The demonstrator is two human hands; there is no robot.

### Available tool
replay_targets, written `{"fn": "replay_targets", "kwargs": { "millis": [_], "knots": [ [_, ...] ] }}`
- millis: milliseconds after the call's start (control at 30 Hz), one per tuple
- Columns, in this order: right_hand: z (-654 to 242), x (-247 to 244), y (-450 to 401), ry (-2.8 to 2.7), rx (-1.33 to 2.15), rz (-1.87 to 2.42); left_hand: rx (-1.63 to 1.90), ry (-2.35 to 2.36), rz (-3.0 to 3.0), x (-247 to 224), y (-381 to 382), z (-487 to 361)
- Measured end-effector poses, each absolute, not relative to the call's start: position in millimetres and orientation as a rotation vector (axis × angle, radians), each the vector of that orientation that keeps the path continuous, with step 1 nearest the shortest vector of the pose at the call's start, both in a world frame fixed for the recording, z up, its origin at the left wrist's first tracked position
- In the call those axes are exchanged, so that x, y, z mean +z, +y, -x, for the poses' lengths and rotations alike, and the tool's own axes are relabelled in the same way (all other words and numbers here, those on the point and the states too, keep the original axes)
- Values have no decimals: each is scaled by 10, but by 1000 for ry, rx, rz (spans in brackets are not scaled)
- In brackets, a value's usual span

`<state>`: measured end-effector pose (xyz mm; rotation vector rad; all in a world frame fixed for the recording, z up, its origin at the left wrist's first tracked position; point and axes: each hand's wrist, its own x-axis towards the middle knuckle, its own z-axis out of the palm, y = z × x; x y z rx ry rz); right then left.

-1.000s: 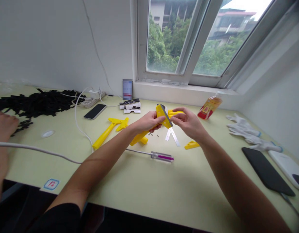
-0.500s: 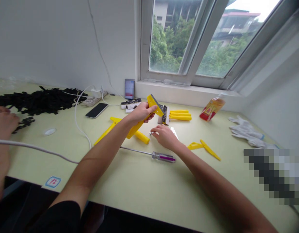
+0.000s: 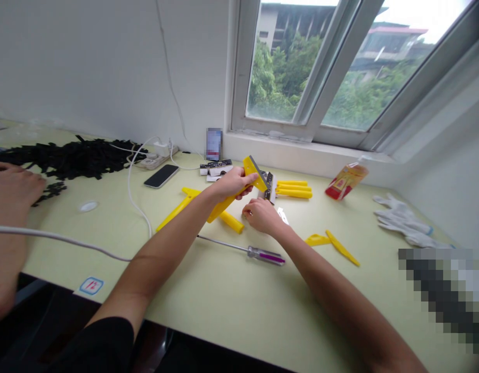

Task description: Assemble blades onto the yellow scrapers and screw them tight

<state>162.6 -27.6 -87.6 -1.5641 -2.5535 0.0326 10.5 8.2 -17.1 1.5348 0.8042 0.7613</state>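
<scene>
Left hand (image 3: 232, 184) grips yellow scraper (image 3: 253, 173), right hand (image 3: 261, 216) curled on bench (image 3: 223, 290), hold unclear; more yellow parts (image 3: 293, 189) left loose beyond it.

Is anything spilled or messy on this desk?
Yes: a small clump of black pieces lies apart from the big black pile, as if it spilled. It sits right beside another person's hand, at the desk's left end.

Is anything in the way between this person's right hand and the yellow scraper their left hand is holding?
No, nothing visible stands between them. The right hand rests low near the tabletop, just below and to the right of the yellow scraper, which the left hand holds up above the table.
</scene>
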Motion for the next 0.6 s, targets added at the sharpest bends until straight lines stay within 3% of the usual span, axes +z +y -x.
{"fn": "replay_targets", "kwargs": {
  "millis": [600],
  "knots": [
    [-1611, -937, -325, -2535, 55, 1595, 733, 810, -1536, -153, 64, -117]
  ]
}}
